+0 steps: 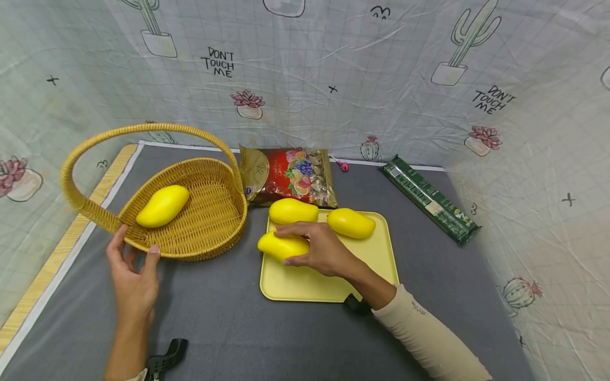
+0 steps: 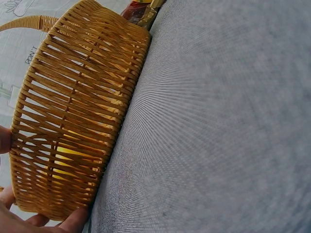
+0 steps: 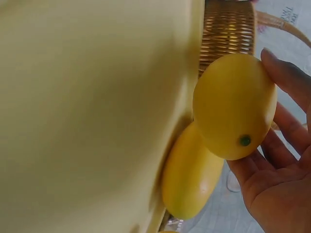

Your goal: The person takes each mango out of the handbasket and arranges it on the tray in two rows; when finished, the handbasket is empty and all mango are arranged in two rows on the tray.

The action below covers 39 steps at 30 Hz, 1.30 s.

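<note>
My right hand (image 1: 325, 248) grips a yellow mango (image 1: 282, 246) between thumb and fingers over the left part of a pale yellow tray (image 1: 329, 288). In the right wrist view this mango (image 3: 235, 104) shows a green stem spot and sits above the tray surface. Two more mangoes lie at the tray's back, one on the left (image 1: 293, 211) and one on the right (image 1: 351, 223). My left hand (image 1: 135, 280) holds the near-left rim of a wicker basket (image 1: 209, 246), close to the handle's foot. Inside the basket lies another mango (image 1: 163, 206).
Behind the tray lies a red and gold candy bag (image 1: 286, 177), with a small red lollipop (image 1: 344, 166) beside it. A long green packet (image 1: 429, 198) lies at the right. The basket's tall handle (image 1: 157, 127) arches up at the left. Printed cloth (image 1: 305, 69) hangs around the grey tabletop (image 1: 219, 317).
</note>
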### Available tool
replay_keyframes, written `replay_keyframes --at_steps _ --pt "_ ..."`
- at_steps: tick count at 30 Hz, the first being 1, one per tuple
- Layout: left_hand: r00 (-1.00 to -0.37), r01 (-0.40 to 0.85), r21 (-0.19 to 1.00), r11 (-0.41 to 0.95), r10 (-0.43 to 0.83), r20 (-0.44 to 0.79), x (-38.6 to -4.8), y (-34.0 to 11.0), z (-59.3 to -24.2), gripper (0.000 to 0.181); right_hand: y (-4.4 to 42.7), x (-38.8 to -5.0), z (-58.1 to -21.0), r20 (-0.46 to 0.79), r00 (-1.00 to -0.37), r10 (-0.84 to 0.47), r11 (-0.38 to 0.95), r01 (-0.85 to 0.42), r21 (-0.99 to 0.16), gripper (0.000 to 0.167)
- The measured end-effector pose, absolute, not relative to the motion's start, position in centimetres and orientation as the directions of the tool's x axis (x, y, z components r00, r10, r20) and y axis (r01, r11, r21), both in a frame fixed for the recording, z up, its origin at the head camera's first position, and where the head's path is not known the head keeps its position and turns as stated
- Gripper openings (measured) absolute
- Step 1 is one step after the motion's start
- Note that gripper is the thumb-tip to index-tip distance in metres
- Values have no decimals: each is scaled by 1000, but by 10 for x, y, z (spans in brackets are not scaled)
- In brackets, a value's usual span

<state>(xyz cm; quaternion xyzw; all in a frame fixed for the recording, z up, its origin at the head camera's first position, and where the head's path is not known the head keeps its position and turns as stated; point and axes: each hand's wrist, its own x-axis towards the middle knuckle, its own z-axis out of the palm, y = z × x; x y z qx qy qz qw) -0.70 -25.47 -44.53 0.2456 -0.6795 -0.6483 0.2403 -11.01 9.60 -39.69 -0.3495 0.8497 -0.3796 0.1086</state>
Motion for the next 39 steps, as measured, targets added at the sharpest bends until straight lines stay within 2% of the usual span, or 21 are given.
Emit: replay_keyframes --at_steps 10,21,30,39 --pt "-765 -32 998 60 -644 14 -6 -256 -446 66 92 -113 -409 72 -688 -723 517 -607 -603 63" --pt "-764 -44 996 72 -645 12 -6 -255 -445 66 91 -112 -402 105 -680 -725 511 -634 -580 69" --pt "-760 -56 995 87 -649 14 -7 -255 -446 65 69 -102 -375 188 -679 -710 414 -618 -668 64" --pt "-767 -40 997 66 -642 12 -6 -255 -445 67 26 -93 -357 309 -664 -681 276 -624 -731 63"
